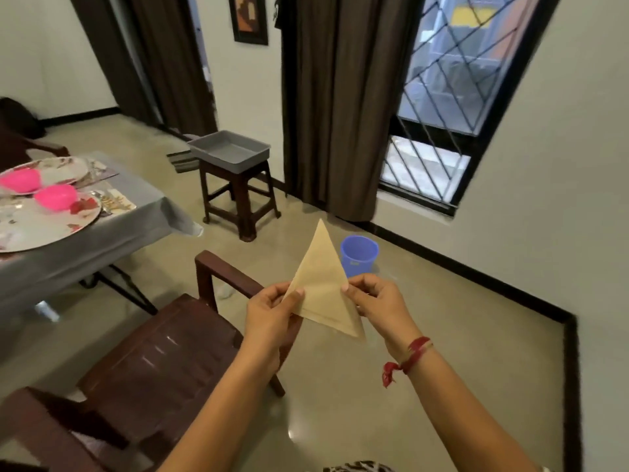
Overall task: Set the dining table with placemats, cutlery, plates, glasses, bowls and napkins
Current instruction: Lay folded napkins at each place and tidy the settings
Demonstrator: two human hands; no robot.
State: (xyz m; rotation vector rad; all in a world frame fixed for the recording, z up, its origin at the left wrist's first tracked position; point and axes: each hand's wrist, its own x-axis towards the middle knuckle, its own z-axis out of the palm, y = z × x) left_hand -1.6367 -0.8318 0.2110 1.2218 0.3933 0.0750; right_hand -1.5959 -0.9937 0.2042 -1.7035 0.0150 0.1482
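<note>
Left hand [272, 313] and right hand [377, 301] each pinch a side corner of the tan napkin [323, 284], both grips grasping it, mid-air above the floor [459, 352]. Step: folding napkin into triangle. Next, probably: carry left to table [112, 240], lay beside plates [41, 229].

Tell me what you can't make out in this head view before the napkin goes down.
- Table, head view: cut off by the left edge; other place settings unseen.
- Cutlery beside the near plate, head view: small and blurred; pieces uncountable.
- Napkin, head view: left corner hidden by the left hand; the right hand covers its right corner.
</note>
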